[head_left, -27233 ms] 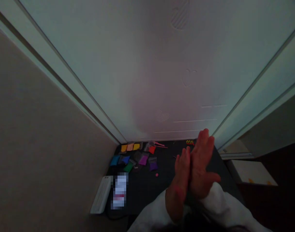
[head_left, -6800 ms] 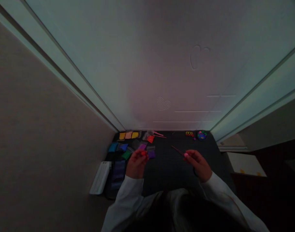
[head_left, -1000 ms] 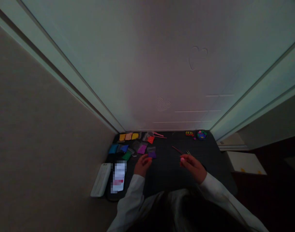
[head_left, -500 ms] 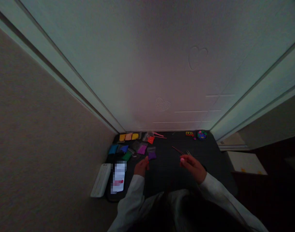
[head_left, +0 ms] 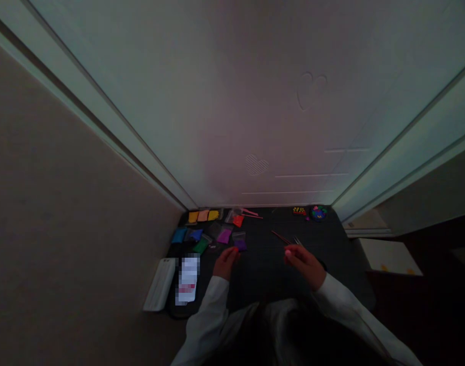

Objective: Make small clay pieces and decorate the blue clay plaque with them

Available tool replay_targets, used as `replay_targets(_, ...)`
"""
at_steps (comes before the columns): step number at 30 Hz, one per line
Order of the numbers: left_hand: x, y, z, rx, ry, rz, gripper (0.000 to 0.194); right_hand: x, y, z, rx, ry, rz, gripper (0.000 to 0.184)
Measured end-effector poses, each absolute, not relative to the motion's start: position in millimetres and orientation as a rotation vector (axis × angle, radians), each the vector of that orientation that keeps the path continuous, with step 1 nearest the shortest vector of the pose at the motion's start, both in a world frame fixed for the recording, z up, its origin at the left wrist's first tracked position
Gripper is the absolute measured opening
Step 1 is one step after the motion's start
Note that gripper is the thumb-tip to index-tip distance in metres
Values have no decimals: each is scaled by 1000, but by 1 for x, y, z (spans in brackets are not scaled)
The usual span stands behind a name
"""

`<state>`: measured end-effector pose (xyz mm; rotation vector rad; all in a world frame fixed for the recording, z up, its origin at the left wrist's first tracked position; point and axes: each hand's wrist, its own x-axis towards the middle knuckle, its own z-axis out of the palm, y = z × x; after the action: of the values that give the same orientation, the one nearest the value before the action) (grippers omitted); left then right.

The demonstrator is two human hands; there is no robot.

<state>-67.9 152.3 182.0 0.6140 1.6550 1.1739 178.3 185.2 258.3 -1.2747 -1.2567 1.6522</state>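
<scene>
My left hand (head_left: 225, 263) is closed in a pinch over the dark table, with a small red lump (head_left: 236, 249) showing at the fingertips. It is just below a bag of purple clay (head_left: 239, 244). To the right, the thumb and fingers of my right hand (head_left: 306, 265) pinch a small pink lump (head_left: 288, 253). Beyond those fingers lie a thin reddish stick (head_left: 280, 237) and the metal tips of what look like scissors (head_left: 297, 241), partly hidden by the hand. The two hands are apart.
Several bags of coloured clay, among them a green one (head_left: 201, 245) and a red one (head_left: 238, 220), lie left. Pink tools (head_left: 251, 214) sit at the back. A round dish (head_left: 318, 213) holds coloured pieces. A phone (head_left: 187, 279) and white case (head_left: 160, 284) are left.
My left hand has shifted slightly to the right and its fingers have drawn together, with red now plainer at the tips. My right hand has stayed nearly still with the pink lump.
</scene>
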Motion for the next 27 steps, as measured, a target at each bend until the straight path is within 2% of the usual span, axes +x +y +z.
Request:
replay_targets(4,-66,151,184,560,1609,1210,25,179,185,257,-1273,-1253,1659,32)
replay_targets(9,-72,152,181,597,1623,1185,17,180,185,254,-1263,-1268,1652,33)
replay_targets(16,-79,152,174,558,1643,1137,23,180,186,254,-1260,-1289,1637,32)
replay_targets(27,-70,153,169,246,1621,1320,27,179,185,254,-1278,-1306,1629,32)
